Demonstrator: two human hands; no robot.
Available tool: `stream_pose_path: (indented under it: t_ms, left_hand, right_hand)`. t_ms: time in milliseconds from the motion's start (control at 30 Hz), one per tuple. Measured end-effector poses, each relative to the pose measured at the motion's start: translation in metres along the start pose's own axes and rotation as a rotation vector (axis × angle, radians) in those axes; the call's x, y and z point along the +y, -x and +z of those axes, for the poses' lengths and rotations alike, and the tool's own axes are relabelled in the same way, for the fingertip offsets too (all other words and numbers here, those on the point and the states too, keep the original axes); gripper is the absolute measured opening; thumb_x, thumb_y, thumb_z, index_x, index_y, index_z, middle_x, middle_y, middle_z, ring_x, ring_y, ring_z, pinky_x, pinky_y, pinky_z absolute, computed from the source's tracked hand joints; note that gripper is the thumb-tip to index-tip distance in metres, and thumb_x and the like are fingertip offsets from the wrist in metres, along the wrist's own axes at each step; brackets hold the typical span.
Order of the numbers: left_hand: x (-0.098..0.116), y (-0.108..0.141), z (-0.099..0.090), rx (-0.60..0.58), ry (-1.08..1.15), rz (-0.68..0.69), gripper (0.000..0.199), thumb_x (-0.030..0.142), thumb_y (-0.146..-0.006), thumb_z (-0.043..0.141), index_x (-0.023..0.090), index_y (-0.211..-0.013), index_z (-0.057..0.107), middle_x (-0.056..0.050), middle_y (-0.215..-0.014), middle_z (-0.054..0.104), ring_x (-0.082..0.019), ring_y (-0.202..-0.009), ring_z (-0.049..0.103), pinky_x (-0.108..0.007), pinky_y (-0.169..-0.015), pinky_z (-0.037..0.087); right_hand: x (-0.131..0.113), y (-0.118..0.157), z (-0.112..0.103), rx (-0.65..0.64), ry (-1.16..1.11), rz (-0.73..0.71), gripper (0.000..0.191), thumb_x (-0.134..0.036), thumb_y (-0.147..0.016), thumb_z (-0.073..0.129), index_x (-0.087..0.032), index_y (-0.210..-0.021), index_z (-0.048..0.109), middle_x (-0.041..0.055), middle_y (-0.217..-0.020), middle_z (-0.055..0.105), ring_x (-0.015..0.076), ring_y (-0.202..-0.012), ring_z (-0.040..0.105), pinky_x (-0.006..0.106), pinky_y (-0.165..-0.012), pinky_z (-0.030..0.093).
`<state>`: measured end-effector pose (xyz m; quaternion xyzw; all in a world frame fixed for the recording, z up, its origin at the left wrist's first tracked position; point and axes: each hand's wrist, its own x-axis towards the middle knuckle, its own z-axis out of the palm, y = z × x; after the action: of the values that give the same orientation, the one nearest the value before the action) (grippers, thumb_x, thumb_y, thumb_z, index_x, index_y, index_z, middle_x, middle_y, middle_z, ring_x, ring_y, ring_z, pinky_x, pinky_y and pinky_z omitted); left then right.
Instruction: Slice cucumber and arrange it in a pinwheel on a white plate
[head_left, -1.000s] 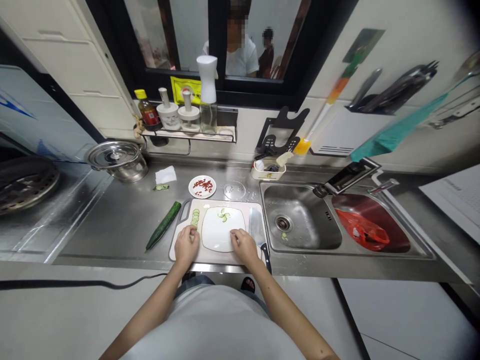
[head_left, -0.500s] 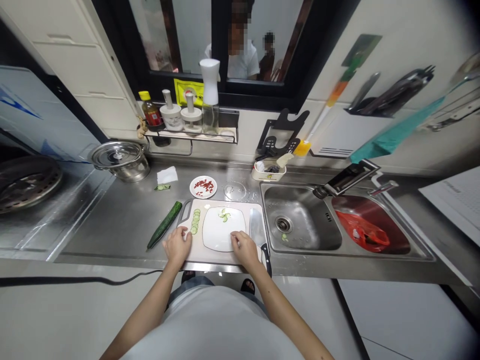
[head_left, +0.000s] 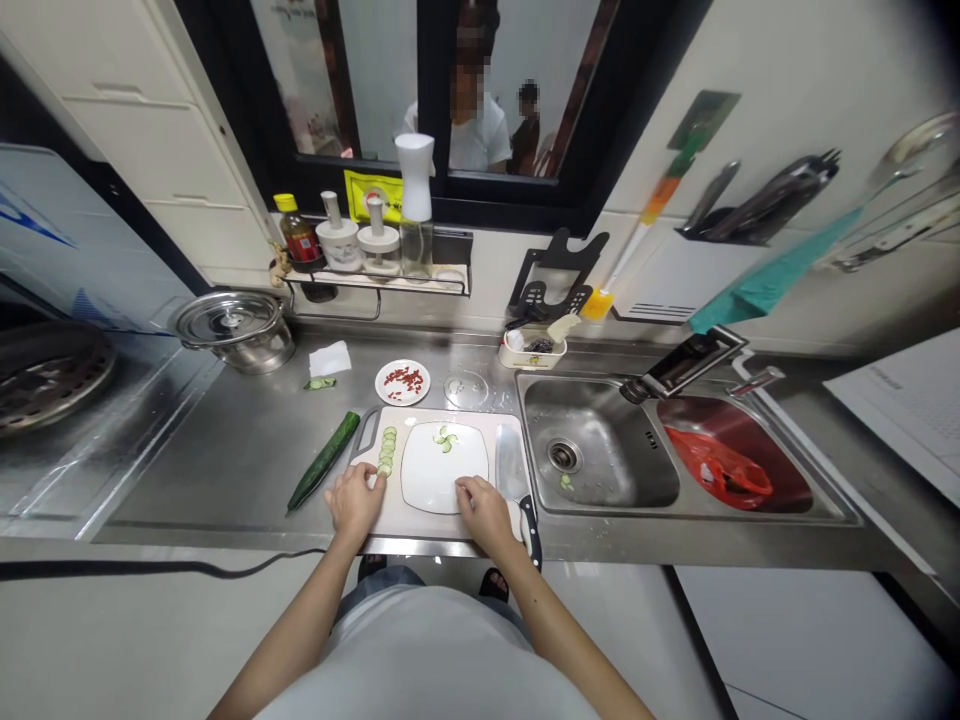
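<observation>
- Left hand point(head_left: 355, 502) has shifted inward since the earlier frame, its fingertips now nearer the lower end of the row of cucumber slices point(head_left: 388, 443); right hand point(head_left: 484, 512) holds its place over the lower right part of the square plate point(head_left: 431, 480)
- Step in hand, as judged: handling thin slices between cutting board point(head_left: 405, 525) and plate; lifting one calls for a light fingertip pinch, clear of the slices at the plate's far side point(head_left: 445, 440)
- Left grip: fingers loosely curved, thumb beside the row; cannot tell whether a slice is held
- Right grip: thumb and fingertips drawn close together; cannot tell whether anything sits between them
- Location: sliced cucumber lies on the board, left of the plate, and on the plate; uncut cucumber point(head_left: 324, 463) rests on the counter point(head_left: 210, 470), left of the board
- Count: one board, one square plate, one knife point(head_left: 511, 460), one uncut cucumber, one round dish point(head_left: 381, 392); roughly six slices in the row, about five on the plate, overlaps preventing certainty; red pieces point(head_left: 405, 380) too many to count
</observation>
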<state>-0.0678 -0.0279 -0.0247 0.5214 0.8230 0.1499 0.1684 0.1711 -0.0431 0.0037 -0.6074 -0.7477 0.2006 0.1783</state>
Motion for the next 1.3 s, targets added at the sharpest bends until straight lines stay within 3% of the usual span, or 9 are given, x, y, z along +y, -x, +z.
stream_pose_path:
  t_ms: [233, 400, 533, 667, 900, 1033, 1167, 1300]
  left_hand:
    - [0.001, 0.002, 0.002, 0.022, 0.125, 0.013, 0.014, 0.033, -0.082, 0.054, 0.023, -0.086, 0.063, -0.004, -0.089, 0.069, -0.025, -0.092, 0.060, -0.036, -0.082, 0.039]
    - [0.004, 0.000, 0.002, 0.005, 0.436, -0.047, 0.021, 0.040, -0.077, 0.059, 0.021, -0.086, 0.063, -0.002, -0.080, 0.068, -0.020, -0.078, 0.062, -0.029, -0.072, 0.044]
    - [0.020, -0.003, -0.004, -0.052, 0.808, -0.038, 0.035, 0.047, -0.067, 0.068, 0.016, -0.082, 0.062, -0.003, -0.075, 0.066, -0.015, -0.067, 0.059, -0.025, -0.064, 0.045]
    - [0.047, -0.003, -0.022, -0.101, 0.989, -0.019, 0.035, 0.044, -0.062, 0.072, 0.016, -0.080, 0.063, -0.003, -0.073, 0.067, -0.014, -0.066, 0.060, -0.024, -0.064, 0.047]
    - [0.081, 0.007, -0.049, -0.140, 1.010, 0.127, 0.027, 0.039, -0.066, 0.072, 0.017, -0.080, 0.066, -0.003, -0.076, 0.067, -0.015, -0.072, 0.062, -0.026, -0.070, 0.049]
    - [0.089, 0.010, -0.055, -0.158, 1.021, 0.189, 0.026, 0.037, -0.067, 0.072, 0.017, -0.080, 0.065, -0.001, -0.073, 0.064, -0.014, -0.070, 0.060, -0.025, -0.068, 0.047]
    - [0.093, 0.013, -0.058, -0.154, 1.040, 0.246, 0.027, 0.039, -0.067, 0.072, 0.017, -0.080, 0.064, -0.001, -0.073, 0.063, -0.013, -0.070, 0.058, -0.024, -0.067, 0.045]
    - [0.093, 0.015, -0.059, -0.154, 1.063, 0.193, 0.032, 0.040, -0.065, 0.073, 0.017, -0.085, 0.063, -0.001, -0.074, 0.064, -0.013, -0.070, 0.057, -0.024, -0.066, 0.044]
  right_hand:
    - [0.000, -0.001, -0.001, -0.005, -0.001, 0.003, 0.031, -0.023, -0.096, 0.037, -0.021, -0.097, 0.067, 0.0054, -0.091, 0.068, 0.0162, -0.087, 0.060, 0.024, -0.076, 0.041]
    - [0.001, -0.001, 0.000, 0.019, -0.015, -0.005, 0.029, -0.022, -0.094, 0.039, -0.021, -0.098, 0.068, 0.0054, -0.091, 0.069, 0.0160, -0.086, 0.061, 0.024, -0.076, 0.042]
    - [-0.005, -0.009, -0.006, 0.031, -0.123, 0.006, 0.029, -0.025, -0.094, 0.040, -0.019, -0.100, 0.068, 0.0061, -0.092, 0.069, 0.0160, -0.084, 0.062, 0.024, -0.078, 0.044]
    - [-0.019, -0.025, -0.019, 0.063, -0.262, 0.030, 0.028, -0.028, -0.092, 0.043, -0.019, -0.102, 0.067, 0.0059, -0.094, 0.069, 0.0160, -0.083, 0.062, 0.025, -0.078, 0.045]
    - [-0.045, -0.051, -0.041, 0.110, -0.445, -0.010, 0.025, -0.032, -0.087, 0.051, -0.019, -0.101, 0.067, 0.0033, -0.087, 0.067, 0.0138, -0.072, 0.057, 0.025, -0.071, 0.045]
    - [-0.054, -0.057, -0.047, 0.096, -0.530, -0.060, 0.023, -0.031, -0.085, 0.052, -0.019, -0.098, 0.067, 0.0035, -0.090, 0.068, 0.0136, -0.074, 0.056, 0.025, -0.071, 0.045]
    - [-0.056, -0.059, -0.047, 0.089, -0.584, -0.092, 0.018, -0.030, -0.086, 0.050, -0.019, -0.086, 0.065, 0.0017, -0.081, 0.066, 0.0137, -0.072, 0.055, 0.025, -0.070, 0.044]
    - [-0.053, -0.058, -0.045, 0.105, -0.603, -0.122, 0.017, -0.030, -0.087, 0.051, -0.019, -0.082, 0.063, 0.0013, -0.078, 0.065, 0.0139, -0.072, 0.056, 0.025, -0.070, 0.044]
